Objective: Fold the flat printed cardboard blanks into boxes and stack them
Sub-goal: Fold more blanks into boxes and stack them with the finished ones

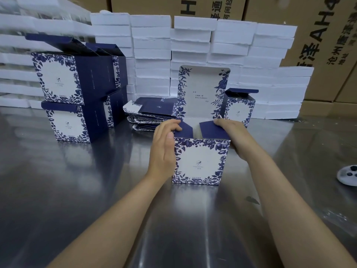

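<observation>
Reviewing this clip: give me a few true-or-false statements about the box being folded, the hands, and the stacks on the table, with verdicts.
1. Both hands are on the box being folded. True: the left hand and right hand each press a navy side flap.
2. Its big lid flap is already closed. False: it stands upright and open.
3. Finished boxes are stacked on the left of the metal table. True.
4. No flat blanks remain. False: a pile of flat blanks lies behind the left hand.
5. The white foam blocks lie in front of the hands. False: they line the back.
</observation>
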